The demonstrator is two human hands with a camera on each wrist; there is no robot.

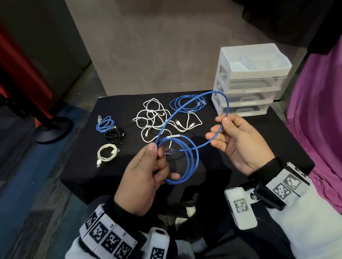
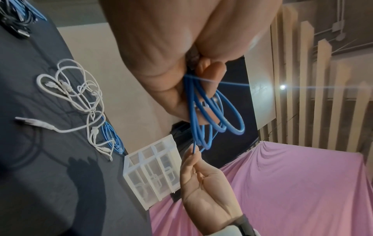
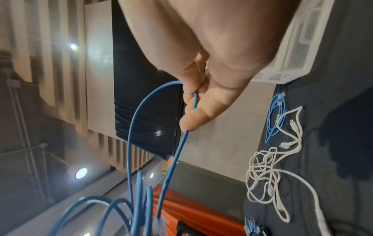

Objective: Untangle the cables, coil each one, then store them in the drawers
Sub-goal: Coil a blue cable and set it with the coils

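Observation:
My left hand grips a small coil of a blue cable above the table's near edge, several turns pinched between thumb and fingers. A big loose loop of that same blue cable arcs up and right to my right hand, which pinches the strand between thumb and fingers. On the black table lie a tangle of white cables, a coiled blue cable, and three small coils at the left: blue, black, cream.
A white plastic drawer unit with clear drawers, all closed, stands at the table's back right corner. Purple cloth hangs at the right. A black stand base sits on the floor to the left.

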